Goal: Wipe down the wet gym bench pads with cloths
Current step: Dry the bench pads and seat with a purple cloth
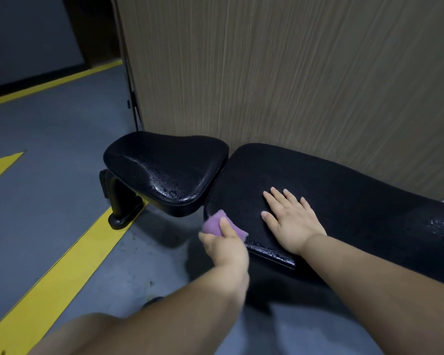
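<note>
Here, wiping is under way at the near corner of the long back pad (356, 196).
The left hand (224, 248) grips a folded purple cloth (219, 224), fingers curled round it, against the pad's edge; the right hand (294, 221) lies flat and spread on the pad, holding nothing. Droplets bead the near rim and the seat pad (164, 167), so the next stroke should probably sweep that rim, then the seat.

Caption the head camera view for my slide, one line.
Left hand holds a purple cloth at the near corner of the long pad, right hand flat on it; seat pad beaded with water.
</note>
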### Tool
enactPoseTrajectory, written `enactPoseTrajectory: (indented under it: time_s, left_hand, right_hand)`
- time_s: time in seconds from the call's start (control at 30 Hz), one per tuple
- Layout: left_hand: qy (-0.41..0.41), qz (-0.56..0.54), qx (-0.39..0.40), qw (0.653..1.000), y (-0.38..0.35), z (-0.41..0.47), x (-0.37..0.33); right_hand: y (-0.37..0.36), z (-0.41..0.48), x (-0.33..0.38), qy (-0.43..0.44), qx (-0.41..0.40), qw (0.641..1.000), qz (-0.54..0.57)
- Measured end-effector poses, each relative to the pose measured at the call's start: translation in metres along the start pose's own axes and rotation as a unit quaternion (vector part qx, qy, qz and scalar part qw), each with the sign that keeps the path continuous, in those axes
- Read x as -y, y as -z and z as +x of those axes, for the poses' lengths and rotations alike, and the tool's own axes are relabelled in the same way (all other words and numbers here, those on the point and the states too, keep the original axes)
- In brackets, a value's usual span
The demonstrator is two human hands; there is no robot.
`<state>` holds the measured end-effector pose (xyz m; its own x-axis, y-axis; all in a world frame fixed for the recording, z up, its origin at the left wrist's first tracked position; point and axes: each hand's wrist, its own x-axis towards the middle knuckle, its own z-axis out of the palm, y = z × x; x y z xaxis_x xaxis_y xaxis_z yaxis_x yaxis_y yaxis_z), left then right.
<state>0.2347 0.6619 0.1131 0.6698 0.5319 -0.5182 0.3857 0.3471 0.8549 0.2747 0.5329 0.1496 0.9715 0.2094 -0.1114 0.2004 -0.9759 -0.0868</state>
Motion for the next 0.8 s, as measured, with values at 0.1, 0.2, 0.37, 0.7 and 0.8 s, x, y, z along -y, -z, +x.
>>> enactPoseTrajectory:
  time_s: [0.1,0.2,0.37,0.7,0.8]
  left_hand:
    - [0.03,-0.054,0.026,0.998,-0.01,-0.023,0.013]
    - [0.043,-0.069,0.019,0.997,-0.014,-0.018,0.014]
    - [0.03,-0.063,-0.003,0.998,-0.004,0.003,0.0]
    - [0.043,-0.043,-0.011,0.998,-0.006,-0.003,0.003]
    - [0.084,-0.024,0.014,0.996,-0.02,-0.025,0.019]
  right_hand:
    - [-0.001,0.001,0.0,-0.001,-0.004,1.0,0.0]
    - [-0.001,0.001,0.0,-0.002,-0.003,1.0,0.002]
    - [0.0,-0.001,0.0,-0.002,-0.002,1.0,0.007]
    - [-0.001,0.002,-0.001,-0.001,-0.005,1.0,0.004]
    - [0.0,0.003,-0.001,-0.002,-0.003,1.0,0.004]
